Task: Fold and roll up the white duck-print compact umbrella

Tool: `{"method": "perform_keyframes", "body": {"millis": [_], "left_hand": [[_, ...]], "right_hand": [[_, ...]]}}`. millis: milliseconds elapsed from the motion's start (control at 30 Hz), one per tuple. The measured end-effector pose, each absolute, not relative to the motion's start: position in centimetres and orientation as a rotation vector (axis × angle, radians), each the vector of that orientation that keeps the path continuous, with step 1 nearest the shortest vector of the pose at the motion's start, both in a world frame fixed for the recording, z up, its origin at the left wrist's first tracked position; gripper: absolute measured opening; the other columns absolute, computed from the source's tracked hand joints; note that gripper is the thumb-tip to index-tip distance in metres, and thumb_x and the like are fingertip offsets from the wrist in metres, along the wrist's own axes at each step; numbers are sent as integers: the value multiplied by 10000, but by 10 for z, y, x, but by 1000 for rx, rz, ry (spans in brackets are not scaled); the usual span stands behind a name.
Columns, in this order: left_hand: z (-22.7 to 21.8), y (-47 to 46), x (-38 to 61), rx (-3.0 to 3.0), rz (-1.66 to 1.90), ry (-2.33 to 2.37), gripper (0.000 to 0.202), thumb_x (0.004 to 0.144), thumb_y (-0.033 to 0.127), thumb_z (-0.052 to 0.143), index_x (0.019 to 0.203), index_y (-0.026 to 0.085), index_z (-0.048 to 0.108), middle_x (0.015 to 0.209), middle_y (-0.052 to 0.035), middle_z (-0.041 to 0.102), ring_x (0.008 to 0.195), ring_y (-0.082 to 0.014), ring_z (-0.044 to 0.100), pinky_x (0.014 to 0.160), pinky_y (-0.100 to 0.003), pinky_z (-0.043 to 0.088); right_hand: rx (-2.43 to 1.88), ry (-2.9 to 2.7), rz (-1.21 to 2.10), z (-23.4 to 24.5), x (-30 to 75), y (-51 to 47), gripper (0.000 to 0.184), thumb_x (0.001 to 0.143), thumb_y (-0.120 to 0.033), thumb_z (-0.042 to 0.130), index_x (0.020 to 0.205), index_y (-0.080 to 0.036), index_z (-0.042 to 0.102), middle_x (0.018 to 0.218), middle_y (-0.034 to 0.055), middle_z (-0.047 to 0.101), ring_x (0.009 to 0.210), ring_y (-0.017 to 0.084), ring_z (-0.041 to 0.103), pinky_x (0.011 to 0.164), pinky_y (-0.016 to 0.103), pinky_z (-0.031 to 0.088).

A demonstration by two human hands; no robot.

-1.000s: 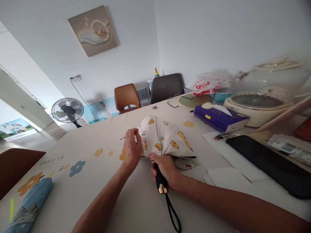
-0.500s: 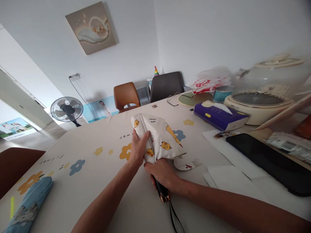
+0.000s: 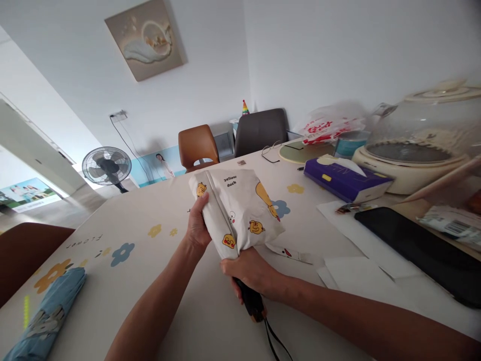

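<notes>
Well, the big bench (image 3: 112, 220) with flowers on its cloth takes up most of the room. Just above it, near the front edge, a folded white umbrella (image 3: 240, 210) with yellow ducks is tipped up. The left hand (image 3: 197, 225) is curled around the umbrella's cloth. The right hand (image 3: 250, 273) is wrapped tight around the black handle (image 3: 252, 305). A thin black strap (image 3: 276, 341) hangs below.

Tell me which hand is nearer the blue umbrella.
Left. The left hand clasps the duck-print umbrella on the side facing the blue umbrella; the right hand grips its handle, farther right.
</notes>
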State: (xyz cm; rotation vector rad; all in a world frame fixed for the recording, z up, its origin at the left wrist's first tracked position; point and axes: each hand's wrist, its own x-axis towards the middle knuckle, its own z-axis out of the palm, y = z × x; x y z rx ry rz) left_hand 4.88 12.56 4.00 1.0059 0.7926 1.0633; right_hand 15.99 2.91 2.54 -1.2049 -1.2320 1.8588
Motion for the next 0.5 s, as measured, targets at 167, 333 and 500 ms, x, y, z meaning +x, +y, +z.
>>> {"method": "perform_keyframes", "body": {"millis": [167, 333, 500], "left_hand": [[40, 127, 44, 1080, 1053, 848, 661, 716, 643, 434, 1165, 166, 515, 940, -97, 650, 969, -316, 563, 828, -438, 446], [42, 128, 46, 1025, 1053, 780, 594, 719, 531, 515, 1179, 155, 496, 961, -100, 652, 973, -312, 566, 864, -438, 431], [44, 127, 48, 859, 1004, 663, 550, 735, 447, 519, 1187, 135, 497, 989, -106, 658, 1001, -311, 568, 908, -438, 415]], "right_hand": [[-1103, -1262, 1884, 24, 161, 28, 244, 649, -164, 452, 432, -201, 348, 294, -37, 430, 250, 72, 395, 290, 177, 376], [-990, -1171, 1930, 14, 162, 32, 180, 691, -255, 516, 550, -173, 442, 338, -52, 438, 292, 83, 422, 329, 204, 420], [-769, -908, 1913, 10, 160, 32, 303, 616, -246, 664, 882, -154, 551, 870, 36, 596, 720, 163, 619, 527, 285, 550]]}}
